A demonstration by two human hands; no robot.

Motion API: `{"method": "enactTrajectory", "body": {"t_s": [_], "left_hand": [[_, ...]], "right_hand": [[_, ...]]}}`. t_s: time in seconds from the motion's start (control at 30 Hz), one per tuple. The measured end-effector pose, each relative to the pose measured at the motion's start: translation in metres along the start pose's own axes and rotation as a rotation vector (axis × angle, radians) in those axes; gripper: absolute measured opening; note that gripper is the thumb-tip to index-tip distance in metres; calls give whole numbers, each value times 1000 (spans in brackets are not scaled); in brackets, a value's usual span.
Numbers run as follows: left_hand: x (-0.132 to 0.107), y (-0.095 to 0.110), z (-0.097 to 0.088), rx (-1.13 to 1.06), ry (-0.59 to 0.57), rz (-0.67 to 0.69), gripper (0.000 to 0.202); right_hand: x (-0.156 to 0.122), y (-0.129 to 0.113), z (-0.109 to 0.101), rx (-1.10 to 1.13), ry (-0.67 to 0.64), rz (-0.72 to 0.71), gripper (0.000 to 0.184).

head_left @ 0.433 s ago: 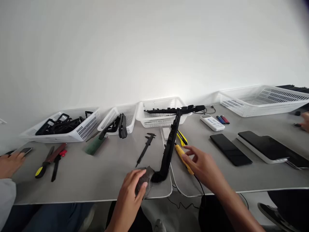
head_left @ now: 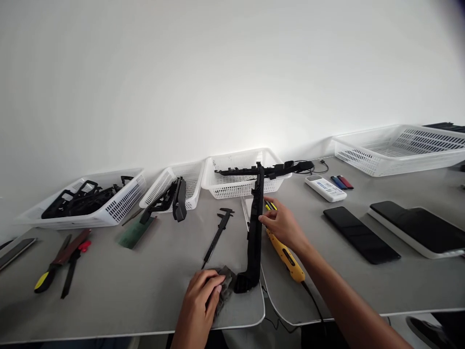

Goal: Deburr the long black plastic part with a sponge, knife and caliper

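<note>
A long black plastic trim piece (head_left: 255, 228) with a bent lower end stands at an angle in front of me, its top near another black strip (head_left: 286, 168) that lies across a white basket. My right hand (head_left: 285, 224) pinches the trim piece by its right edge, about halfway up. In my left hand (head_left: 199, 295) is a crumpled grey cloth (head_left: 225, 286), closed in the fingers beside the bent end. A yellow corded tool (head_left: 286, 257) lies under my right forearm. Behind my right fingers a yellow cutter (head_left: 269, 205) is partly hidden.
Left of the cloth lie a caliper (head_left: 218, 235), a green plate (head_left: 137, 232) and a yellow-black handled tool (head_left: 54, 269). White baskets (head_left: 125, 201) with black parts line the wall. Dark phones (head_left: 359, 235), a white device (head_left: 326, 188) and a larger white basket (head_left: 388, 162) are rightward.
My right hand has moved up and left from the yellow tool onto the trim piece. The trim piece is more upright. A person's hand at the far left has left the view.
</note>
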State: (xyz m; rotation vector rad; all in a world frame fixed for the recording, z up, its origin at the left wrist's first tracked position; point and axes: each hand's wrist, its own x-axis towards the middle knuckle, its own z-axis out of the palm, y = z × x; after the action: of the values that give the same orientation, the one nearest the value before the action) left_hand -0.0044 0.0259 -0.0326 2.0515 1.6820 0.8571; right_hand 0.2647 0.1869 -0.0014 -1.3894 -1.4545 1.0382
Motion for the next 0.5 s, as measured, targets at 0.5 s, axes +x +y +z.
{"method": "enactTrajectory", "body": {"t_s": [0.5], "left_hand": [[157,50,25,-888,-167,-203,67]], "right_hand": [[20,-33,-13,269,-223,-48,67]]}}
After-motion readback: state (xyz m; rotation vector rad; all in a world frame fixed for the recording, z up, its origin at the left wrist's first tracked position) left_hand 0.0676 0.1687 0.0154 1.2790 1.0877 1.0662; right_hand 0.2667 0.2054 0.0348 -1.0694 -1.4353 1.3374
